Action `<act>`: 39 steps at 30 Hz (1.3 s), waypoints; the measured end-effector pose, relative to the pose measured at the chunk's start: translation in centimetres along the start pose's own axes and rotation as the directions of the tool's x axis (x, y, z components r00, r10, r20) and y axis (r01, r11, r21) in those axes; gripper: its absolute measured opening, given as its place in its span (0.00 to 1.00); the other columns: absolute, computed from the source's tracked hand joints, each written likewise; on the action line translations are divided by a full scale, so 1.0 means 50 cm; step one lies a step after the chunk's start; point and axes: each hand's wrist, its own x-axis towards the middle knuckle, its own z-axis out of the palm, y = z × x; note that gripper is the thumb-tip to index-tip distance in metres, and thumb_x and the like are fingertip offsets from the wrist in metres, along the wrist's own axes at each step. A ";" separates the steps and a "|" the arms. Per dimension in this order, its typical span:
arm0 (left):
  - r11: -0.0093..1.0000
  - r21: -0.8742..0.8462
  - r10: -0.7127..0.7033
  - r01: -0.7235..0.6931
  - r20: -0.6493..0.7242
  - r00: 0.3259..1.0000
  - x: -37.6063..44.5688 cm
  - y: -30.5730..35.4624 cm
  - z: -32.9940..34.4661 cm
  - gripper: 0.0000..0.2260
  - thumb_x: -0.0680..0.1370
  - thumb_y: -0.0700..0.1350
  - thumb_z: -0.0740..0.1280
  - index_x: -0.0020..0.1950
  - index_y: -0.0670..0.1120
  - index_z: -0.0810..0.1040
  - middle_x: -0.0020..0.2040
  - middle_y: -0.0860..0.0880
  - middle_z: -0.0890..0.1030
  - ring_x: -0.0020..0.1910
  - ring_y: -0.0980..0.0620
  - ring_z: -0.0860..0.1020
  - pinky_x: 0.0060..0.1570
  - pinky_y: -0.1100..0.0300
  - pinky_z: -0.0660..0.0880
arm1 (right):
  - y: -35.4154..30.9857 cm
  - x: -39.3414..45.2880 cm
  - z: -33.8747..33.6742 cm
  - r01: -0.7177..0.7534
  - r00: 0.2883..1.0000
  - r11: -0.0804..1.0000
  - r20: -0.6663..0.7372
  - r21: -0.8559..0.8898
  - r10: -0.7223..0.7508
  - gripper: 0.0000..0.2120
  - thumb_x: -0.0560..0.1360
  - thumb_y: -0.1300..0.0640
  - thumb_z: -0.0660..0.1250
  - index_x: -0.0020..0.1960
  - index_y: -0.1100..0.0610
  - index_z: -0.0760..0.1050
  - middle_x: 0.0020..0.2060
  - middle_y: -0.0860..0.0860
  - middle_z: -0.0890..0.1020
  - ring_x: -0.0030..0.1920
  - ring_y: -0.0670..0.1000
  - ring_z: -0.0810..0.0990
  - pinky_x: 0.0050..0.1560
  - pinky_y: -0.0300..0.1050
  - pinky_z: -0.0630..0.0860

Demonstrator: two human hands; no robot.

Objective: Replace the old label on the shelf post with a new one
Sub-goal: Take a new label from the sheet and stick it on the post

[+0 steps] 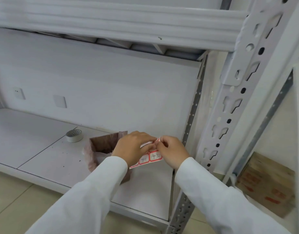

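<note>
a person in white sleeves works a sheet of labels (pixel 151 156) at a white metal shelving unit. the sheet, its stickers edged in red with handwritten numbers, is held in the air just left of the shelf post (pixel 229 105), above the lower shelf board (pixel 44 149). the left hand (pixel 133 147) grips the sheet from its left side, fingers curled over the top of it and covering part of the bottom row. the right hand (pixel 172 152) pinches the sheet's upper right corner between thumb and fingertip, where a sticker edge (pixel 158 139) curls up off the backing. one label on the bottom row reads "42"; the one beside it is partly hidden.

the shelf post is a pale, slotted upright with keyhole cut-outs and round holes down its face, running from the top right to the floor. whether an old label sits on it cannot be told from this angle.

left of the post, directly behind the left hand, a small brown box (pixel 103 149) lined with a thin plastic bag stands on the shelf board. further left of the post, beyond the box, a roll of tape (pixel 74 135) lies flat on the same board. right of the post, low down, a cardboard carton (pixel 267 184) with red print sits on the neighbouring bay. an upper shelf beam (pixel 111 22) meets the post near the top.
</note>
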 end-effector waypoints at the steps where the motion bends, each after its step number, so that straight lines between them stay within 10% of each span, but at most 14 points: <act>1: 0.999 -0.031 -0.036 0.036 -0.001 0.999 0.001 0.000 -0.004 0.13 0.77 0.53 0.61 0.56 0.55 0.81 0.54 0.56 0.82 0.53 0.54 0.76 0.48 0.62 0.68 | -0.004 -0.003 0.001 0.030 0.999 1.000 0.014 -0.007 -0.030 0.11 0.78 0.58 0.59 0.41 0.62 0.74 0.39 0.56 0.80 0.43 0.57 0.80 0.43 0.45 0.74; 7: 0.968 -0.163 -0.179 0.190 0.080 0.981 -0.005 -0.010 -0.020 0.08 0.76 0.53 0.65 0.49 0.56 0.83 0.39 0.63 0.77 0.41 0.61 0.75 0.45 0.67 0.68 | -0.005 -0.019 0.006 0.146 0.985 0.988 0.102 -0.042 -0.141 0.08 0.79 0.60 0.57 0.47 0.53 0.74 0.42 0.49 0.80 0.44 0.49 0.79 0.45 0.40 0.76; 25: 0.826 -0.445 -0.292 0.347 0.189 0.938 -0.013 -0.028 -0.021 0.08 0.78 0.49 0.63 0.46 0.51 0.81 0.42 0.55 0.83 0.45 0.56 0.81 0.54 0.58 0.75 | 0.004 -0.008 0.022 0.108 0.986 0.994 0.127 0.034 -0.112 0.08 0.81 0.57 0.55 0.51 0.51 0.73 0.44 0.47 0.79 0.43 0.45 0.79 0.39 0.30 0.73; 33: 0.817 -0.324 -0.535 0.478 -0.112 0.838 -0.015 -0.044 -0.026 0.11 0.77 0.50 0.61 0.34 0.53 0.74 0.35 0.53 0.81 0.38 0.49 0.78 0.42 0.57 0.75 | 0.045 0.006 0.062 -0.241 0.970 0.929 0.103 0.280 0.221 0.11 0.79 0.64 0.54 0.48 0.52 0.73 0.45 0.54 0.83 0.38 0.47 0.81 0.29 0.32 0.76; 39: 0.835 -0.177 -0.544 0.520 -0.136 0.828 -0.023 -0.051 -0.039 0.09 0.77 0.52 0.61 0.43 0.52 0.80 0.40 0.53 0.80 0.44 0.49 0.76 0.33 0.61 0.64 | 0.138 0.021 0.144 -0.442 0.872 0.781 0.008 0.441 0.489 0.17 0.76 0.70 0.52 0.56 0.50 0.65 0.53 0.57 0.79 0.45 0.55 0.82 0.36 0.44 0.81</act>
